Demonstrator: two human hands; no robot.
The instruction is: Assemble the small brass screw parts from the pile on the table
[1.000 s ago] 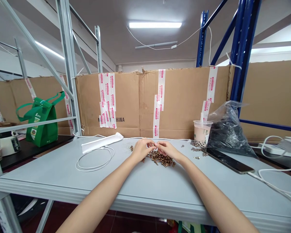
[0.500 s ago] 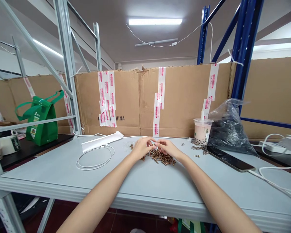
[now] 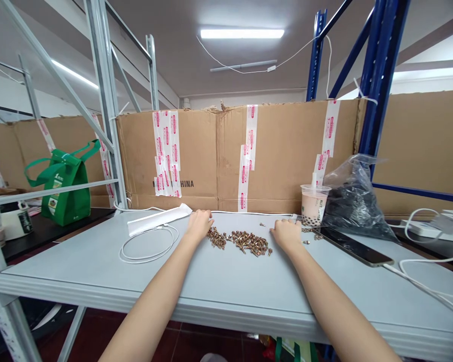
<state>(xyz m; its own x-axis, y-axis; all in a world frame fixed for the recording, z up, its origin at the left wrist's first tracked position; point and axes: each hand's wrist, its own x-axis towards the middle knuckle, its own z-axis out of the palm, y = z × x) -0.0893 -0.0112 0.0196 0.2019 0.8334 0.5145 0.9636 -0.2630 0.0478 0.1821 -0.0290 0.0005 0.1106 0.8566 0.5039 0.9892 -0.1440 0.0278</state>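
Observation:
My left hand [image 3: 201,224] rests on the table at the left end of the screws, its fingers curled and partly hidden behind the hand. Beside it lies a small heap of brass-coloured screws [image 3: 216,238]. A larger heap of the same screws [image 3: 249,243] spreads between my two hands. My right hand [image 3: 287,234] is low over the table to the right of that heap, fingers bent downward. Whatever either hand pinches is hidden. One small silvery piece [image 3: 262,224] lies alone behind the heap. Another silvery piece [image 3: 305,242] sits by my right wrist.
Behind my right hand stand a bubble tea cup [image 3: 314,206] and a clear bag of dark material [image 3: 357,201]. A phone [image 3: 355,246] with a white cable lies at right. At left are a white strip-shaped object [image 3: 159,219] and its coiled cable [image 3: 150,260]. Cardboard [image 3: 204,151] walls the back.
My hands were together above the screws and have moved apart. The left went to the left end, the right toward the small pieces near the cup. The screw heaps are now uncovered.

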